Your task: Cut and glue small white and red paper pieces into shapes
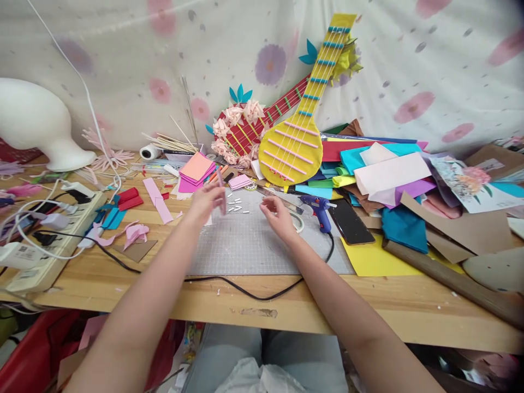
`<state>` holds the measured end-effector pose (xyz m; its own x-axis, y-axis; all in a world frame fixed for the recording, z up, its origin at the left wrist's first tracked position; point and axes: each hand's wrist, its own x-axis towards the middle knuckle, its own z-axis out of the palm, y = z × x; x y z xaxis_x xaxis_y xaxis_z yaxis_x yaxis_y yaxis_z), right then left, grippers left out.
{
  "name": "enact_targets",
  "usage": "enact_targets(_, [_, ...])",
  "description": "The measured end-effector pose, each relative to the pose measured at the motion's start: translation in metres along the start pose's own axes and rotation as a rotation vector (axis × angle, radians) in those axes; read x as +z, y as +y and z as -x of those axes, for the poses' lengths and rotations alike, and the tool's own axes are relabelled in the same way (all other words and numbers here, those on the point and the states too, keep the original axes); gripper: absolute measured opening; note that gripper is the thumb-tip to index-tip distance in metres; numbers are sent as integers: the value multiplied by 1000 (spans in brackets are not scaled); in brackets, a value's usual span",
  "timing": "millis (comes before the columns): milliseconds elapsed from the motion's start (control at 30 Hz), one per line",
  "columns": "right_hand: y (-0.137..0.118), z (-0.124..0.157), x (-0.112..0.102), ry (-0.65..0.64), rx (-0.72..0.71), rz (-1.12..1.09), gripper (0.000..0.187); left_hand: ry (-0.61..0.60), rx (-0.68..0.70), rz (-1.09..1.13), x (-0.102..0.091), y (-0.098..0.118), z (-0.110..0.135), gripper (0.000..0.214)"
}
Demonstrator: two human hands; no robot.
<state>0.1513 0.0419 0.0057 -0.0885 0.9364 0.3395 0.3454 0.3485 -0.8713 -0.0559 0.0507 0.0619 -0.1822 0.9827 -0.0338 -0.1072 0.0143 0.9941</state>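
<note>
My left hand [208, 203] is closed on a thin pink paper piece [222, 192], held on edge above the cutting mat [245, 245]; motion blurs it a little. My right hand [279, 217] hovers over the mat with loosely bent fingers, thumb and forefinger apart, and I see nothing in it. Between the hands lie several short white sticks [237, 208]. Just beyond the right hand are a metal ruler [292, 205] and a roll of tape [300, 222]. A blue glue gun [321, 212] rests to its right.
Behind the mat stand a yellow paper lute [290, 150] and a red one [280, 111] with pink flowers. Coloured paper [388, 174] is piled at right, beside a phone [352, 220]. At left are a power strip [61, 245] and white foam head [33, 120]. A black cord [245, 295] crosses the front.
</note>
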Motion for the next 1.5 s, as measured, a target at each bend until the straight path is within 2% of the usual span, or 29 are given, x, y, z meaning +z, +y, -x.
enact_targets(67, [-8,-2,11,-111,98,-206,38,-90,-79,167,28,-10,10,31])
enact_targets(133, [-12,-3,17,-182,171,-299,43,-133,-129,252,48,-21,18,29])
enact_targets(233, [-11,-5,16,-222,171,-221,32,-115,-167,275,62,-32,25,27])
enact_targets(333, [-9,-6,9,-228,156,-72,23,-108,-142,233,64,-36,25,27])
enact_targets(500, [-7,-6,8,-152,78,283,19,-131,-37,34,60,-39,22,20])
enact_targets(567, [-5,-6,11,-111,27,352,21,-113,-23,3,58,-39,21,19])
enact_targets(633, [-2,-4,14,-88,21,302,21,-79,-18,12,54,-39,19,23])
enact_targets(767, [6,-2,17,-39,134,97,22,65,28,-10,40,-35,13,29])
enact_targets(833, [9,-1,16,-18,174,58,23,110,1,-42,31,-33,9,31])
enact_targets(1033, [10,-3,13,-41,276,159,35,106,-46,-18,4,-34,0,34])
enact_targets(1133, [8,-5,12,-37,303,224,48,100,-55,-21,-4,-32,-1,32])
enact_targets(1300, [5,-5,14,-29,300,298,67,117,-48,-31,-11,-23,3,21])
enact_targets(1500, [4,-3,15,-22,225,316,69,117,-50,-32,-11,-19,11,11])
